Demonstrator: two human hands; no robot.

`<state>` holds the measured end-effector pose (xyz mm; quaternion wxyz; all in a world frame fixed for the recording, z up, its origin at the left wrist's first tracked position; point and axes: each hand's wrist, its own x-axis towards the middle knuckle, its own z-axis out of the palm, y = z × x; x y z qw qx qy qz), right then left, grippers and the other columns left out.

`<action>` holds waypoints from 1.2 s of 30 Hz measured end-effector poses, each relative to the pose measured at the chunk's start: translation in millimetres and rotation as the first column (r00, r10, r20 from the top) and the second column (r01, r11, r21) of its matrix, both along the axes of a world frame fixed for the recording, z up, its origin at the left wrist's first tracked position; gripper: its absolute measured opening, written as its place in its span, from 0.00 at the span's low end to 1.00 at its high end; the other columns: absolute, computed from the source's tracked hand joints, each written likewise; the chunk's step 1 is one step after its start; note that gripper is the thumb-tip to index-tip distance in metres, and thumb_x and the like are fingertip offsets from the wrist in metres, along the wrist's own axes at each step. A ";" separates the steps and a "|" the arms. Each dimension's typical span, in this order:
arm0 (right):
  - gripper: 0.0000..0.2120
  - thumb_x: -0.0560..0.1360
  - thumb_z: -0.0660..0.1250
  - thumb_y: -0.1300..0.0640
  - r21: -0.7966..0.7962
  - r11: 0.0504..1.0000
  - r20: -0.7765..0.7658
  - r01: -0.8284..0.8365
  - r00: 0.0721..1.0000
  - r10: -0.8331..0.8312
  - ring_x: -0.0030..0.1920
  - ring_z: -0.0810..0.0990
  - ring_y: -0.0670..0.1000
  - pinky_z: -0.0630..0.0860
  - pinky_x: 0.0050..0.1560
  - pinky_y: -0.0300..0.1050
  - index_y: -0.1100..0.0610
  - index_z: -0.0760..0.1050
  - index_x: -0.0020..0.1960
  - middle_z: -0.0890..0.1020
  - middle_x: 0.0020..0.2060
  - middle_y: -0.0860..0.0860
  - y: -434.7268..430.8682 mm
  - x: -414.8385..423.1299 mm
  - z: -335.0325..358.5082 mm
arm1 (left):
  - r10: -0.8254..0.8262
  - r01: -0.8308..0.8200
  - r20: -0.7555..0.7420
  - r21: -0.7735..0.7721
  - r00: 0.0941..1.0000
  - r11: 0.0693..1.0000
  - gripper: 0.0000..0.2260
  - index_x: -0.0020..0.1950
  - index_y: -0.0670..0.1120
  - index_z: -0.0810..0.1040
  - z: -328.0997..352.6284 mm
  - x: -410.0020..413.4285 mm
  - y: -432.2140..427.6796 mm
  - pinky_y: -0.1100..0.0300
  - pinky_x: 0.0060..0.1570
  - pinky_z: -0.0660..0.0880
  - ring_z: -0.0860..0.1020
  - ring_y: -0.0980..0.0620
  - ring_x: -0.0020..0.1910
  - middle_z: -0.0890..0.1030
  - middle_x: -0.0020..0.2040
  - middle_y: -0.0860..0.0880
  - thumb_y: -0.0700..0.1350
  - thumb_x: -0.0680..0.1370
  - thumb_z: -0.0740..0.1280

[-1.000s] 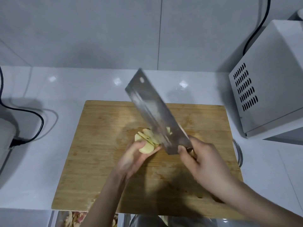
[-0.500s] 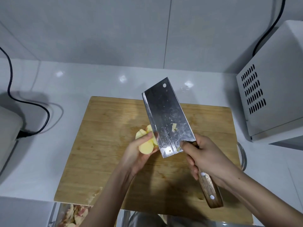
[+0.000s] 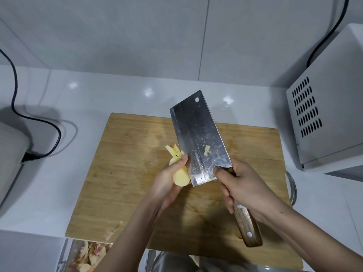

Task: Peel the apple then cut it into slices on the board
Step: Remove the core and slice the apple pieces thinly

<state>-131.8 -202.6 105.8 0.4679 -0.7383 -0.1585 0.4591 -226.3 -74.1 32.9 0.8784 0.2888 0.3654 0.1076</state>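
Left hand (image 3: 167, 185) grips peeled apple slices (image 3: 179, 165); right hand (image 3: 245, 190) grasps the cleaver (image 3: 198, 138) handle above the board (image 3: 125, 173).

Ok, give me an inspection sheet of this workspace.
Surface: white countertop with a wooden cutting board.
Job's things: peeled apple pieces and cleaver, both held over the board; apple bits stuck to the blade.
Clutter: apple peels in a container at the board's near edge.
Hands: left hand holds the apple pieces; right hand grips the cleaver handle.
Cables: black cable at left into a grey appliance; second cable behind the white vented appliance.
Surroundings: grey tiled wall.
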 end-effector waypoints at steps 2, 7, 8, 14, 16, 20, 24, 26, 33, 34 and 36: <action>0.11 0.79 0.58 0.62 -0.007 1.000 -0.023 0.001 1.000 -0.001 0.18 0.64 0.49 0.67 0.19 0.40 0.59 0.67 0.37 0.67 0.19 0.51 -1.9 -1.2 -0.8 | -0.026 0.027 -0.029 0.042 0.999 0.999 0.16 0.56 0.42 0.77 0.0 -0.8 3.8 0.53 0.50 0.78 0.80 0.48 0.49 0.81 0.51 0.44 0.46 0.69 0.68; 0.10 0.79 0.59 0.61 -0.009 1.000 -0.036 -0.004 0.999 0.004 0.19 0.64 0.49 0.67 0.20 0.40 0.58 0.68 0.38 0.67 0.20 0.50 -1.3 -1.8 -0.7 | -0.133 0.145 -0.094 0.127 0.987 0.981 0.13 0.55 0.44 0.77 1.9 -14.1 10.8 0.54 0.38 0.80 0.83 0.49 0.45 0.84 0.46 0.46 0.49 0.74 0.65; 0.10 0.79 0.59 0.61 -0.011 1.000 -0.017 -0.009 1.000 0.009 0.19 0.64 0.50 0.67 0.19 0.41 0.58 0.68 0.38 0.67 0.20 0.50 0.2 -1.0 0.1 | -0.140 0.154 -0.115 0.117 0.983 0.981 0.16 0.58 0.42 0.76 0.4 -18.7 13.1 0.52 0.39 0.81 0.82 0.45 0.48 0.83 0.51 0.43 0.49 0.74 0.65; 0.09 0.78 0.59 0.61 -0.050 0.995 0.039 -0.085 0.995 0.087 0.18 0.65 0.49 0.68 0.20 0.42 0.58 0.68 0.38 0.68 0.21 0.50 15.0 -2.6 -3.8 | -0.105 0.180 -0.313 0.221 0.944 0.959 0.09 0.55 0.44 0.76 -10.5 -59.5 29.6 0.56 0.38 0.78 0.80 0.49 0.39 0.80 0.45 0.43 0.47 0.79 0.63; 0.09 0.78 0.58 0.62 -0.060 0.989 0.054 -0.133 0.989 0.136 0.18 0.66 0.49 0.68 0.20 0.41 0.58 0.69 0.39 0.68 0.20 0.50 19.9 -7.1 -9.2 | -0.060 0.229 -0.414 0.373 0.908 0.899 0.09 0.54 0.47 0.78 -19.5 -70.6 36.2 0.55 0.43 0.75 0.79 0.48 0.44 0.80 0.49 0.44 0.49 0.78 0.64; 0.11 0.77 0.59 0.64 -0.070 0.986 0.063 -0.148 0.986 0.153 0.17 0.65 0.49 0.66 0.19 0.40 0.58 0.67 0.37 0.68 0.19 0.49 27.6 -15.9 -21.8 | -0.032 0.339 -0.462 0.600 0.886 0.725 0.10 0.58 0.49 0.78 -32.1 -83.7 43.6 0.52 0.54 0.74 0.77 0.47 0.53 0.79 0.53 0.46 0.50 0.79 0.64; 0.09 0.78 0.58 0.64 -0.070 0.986 0.050 -0.152 0.987 0.156 0.17 0.65 0.48 0.66 0.19 0.40 0.59 0.68 0.39 0.68 0.19 0.49 29.1 -19.6 -26.0 | -0.010 0.379 -0.448 0.744 0.894 0.551 0.11 0.58 0.44 0.79 -45.5 -88.7 58.6 0.51 0.62 0.71 0.75 0.52 0.57 0.77 0.57 0.48 0.46 0.79 0.64; 0.09 0.78 0.58 0.64 -0.076 0.985 0.057 -0.154 0.986 0.158 0.18 0.65 0.49 0.66 0.19 0.40 0.59 0.68 0.39 0.68 0.19 0.49 29.2 -20.1 -25.4 | 0.028 0.374 -0.470 0.737 0.882 0.564 0.12 0.59 0.47 0.79 -50.1 -92.1 68.1 0.49 0.65 0.69 0.73 0.52 0.60 0.74 0.60 0.50 0.48 0.79 0.64; 0.08 0.78 0.59 0.63 -0.089 0.981 0.086 -0.172 0.980 0.180 0.19 0.66 0.49 0.68 0.21 0.42 0.59 0.68 0.40 0.68 0.21 0.50 32.4 -24.6 -23.4 | 0.082 0.378 -0.482 0.771 0.872 0.512 0.07 0.53 0.59 0.79 -43.1 -98.6 92.3 0.46 0.65 0.67 0.71 0.48 0.61 0.73 0.56 0.53 0.51 0.78 0.64; 0.08 0.78 0.59 0.63 -0.090 0.980 0.089 -0.177 0.979 0.185 0.19 0.66 0.50 0.68 0.21 0.42 0.59 0.68 0.39 0.68 0.21 0.50 32.8 -24.9 -23.0 | 0.089 0.369 -0.475 0.776 0.876 0.511 0.07 0.53 0.57 0.80 -37.1 -98.6 93.1 0.50 0.63 0.68 0.71 0.49 0.59 0.74 0.56 0.52 0.51 0.79 0.63; 0.09 0.77 0.59 0.62 -0.089 0.978 0.103 -0.190 0.975 0.198 0.19 0.66 0.50 0.68 0.21 0.42 0.59 0.67 0.38 0.69 0.21 0.50 33.9 -25.5 -21.9 | 0.088 0.386 -0.489 0.774 0.868 0.502 0.08 0.52 0.51 0.80 -23.3 -103.1 92.5 0.57 0.56 0.69 0.74 0.52 0.53 0.76 0.54 0.51 0.49 0.80 0.62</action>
